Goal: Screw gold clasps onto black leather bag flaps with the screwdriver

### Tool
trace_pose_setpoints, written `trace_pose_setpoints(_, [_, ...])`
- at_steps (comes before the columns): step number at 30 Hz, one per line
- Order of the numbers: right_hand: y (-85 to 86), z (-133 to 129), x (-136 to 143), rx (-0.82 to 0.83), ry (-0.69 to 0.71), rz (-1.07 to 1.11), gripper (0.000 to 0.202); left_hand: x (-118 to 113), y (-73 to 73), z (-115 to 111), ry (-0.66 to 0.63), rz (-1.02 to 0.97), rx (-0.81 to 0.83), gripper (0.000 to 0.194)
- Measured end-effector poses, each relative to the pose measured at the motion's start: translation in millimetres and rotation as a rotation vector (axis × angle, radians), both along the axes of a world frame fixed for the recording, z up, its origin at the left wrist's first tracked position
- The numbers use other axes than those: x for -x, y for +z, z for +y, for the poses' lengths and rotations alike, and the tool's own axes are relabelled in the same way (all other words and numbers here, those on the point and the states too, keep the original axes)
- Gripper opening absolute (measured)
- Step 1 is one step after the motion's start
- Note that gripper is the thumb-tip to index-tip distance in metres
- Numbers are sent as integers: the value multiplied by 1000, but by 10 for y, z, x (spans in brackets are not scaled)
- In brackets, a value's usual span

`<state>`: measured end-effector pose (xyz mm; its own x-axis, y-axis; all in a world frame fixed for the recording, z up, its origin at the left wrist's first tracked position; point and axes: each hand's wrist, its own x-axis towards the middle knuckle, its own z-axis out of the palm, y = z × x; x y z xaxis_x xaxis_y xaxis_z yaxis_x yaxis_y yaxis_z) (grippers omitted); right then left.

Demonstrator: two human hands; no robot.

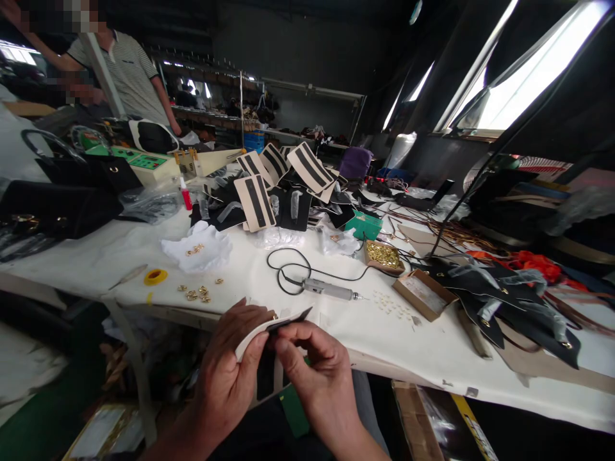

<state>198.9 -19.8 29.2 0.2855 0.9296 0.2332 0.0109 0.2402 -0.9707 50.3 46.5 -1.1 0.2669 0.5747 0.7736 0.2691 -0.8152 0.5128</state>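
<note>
Low in the middle, a bent beige and black panel (257, 330) is held over the table's front edge. My left hand (230, 358) grips it between thumb and fingers. My right hand (314, 368) pinches at its dark right part, fingertips together; any small part between them is hidden. Beyond my hands a grey electric screwdriver (329, 289) lies with its black cable looped. Gold metal pieces (195, 293) and a yellow tape roll (155, 276) lie to the left. Small pale pieces (391, 304) are scattered right of the screwdriver tip.
Beige panels with black stripes (255, 202) are piled on black pieces at the back. An open box of gold parts (384, 256) and a brown carton (425, 294) stand right. Black leather pieces (519, 307) lie far right. A person (137, 80) stands at the back left.
</note>
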Motion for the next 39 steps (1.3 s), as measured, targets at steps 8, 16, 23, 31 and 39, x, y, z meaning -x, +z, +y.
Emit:
trace_pose_setpoints(8, [28, 185, -440, -214, -187, -462, 44, -25, 34, -53, -178, -126, 907, 42])
trace_pose_setpoints(16, [-279, 397, -632, 355, 169, 198, 30, -245, -185, 222, -345, -230, 1369, 55])
trace_pose_setpoints(23, [-660, 444, -739, 488, 44, 269, 31, -445, -499, 392, -345, -126, 1494, 53])
trace_pose_setpoints(31, [-835, 497, -813, 565, 16, 234, 26, -515, -621, 522, -266, 116, 1402, 52])
trace_pose_setpoints(39, [-775, 696, -1061, 683, 143, 4, 22, -603, -637, 635, -285, 185, 1344, 43])
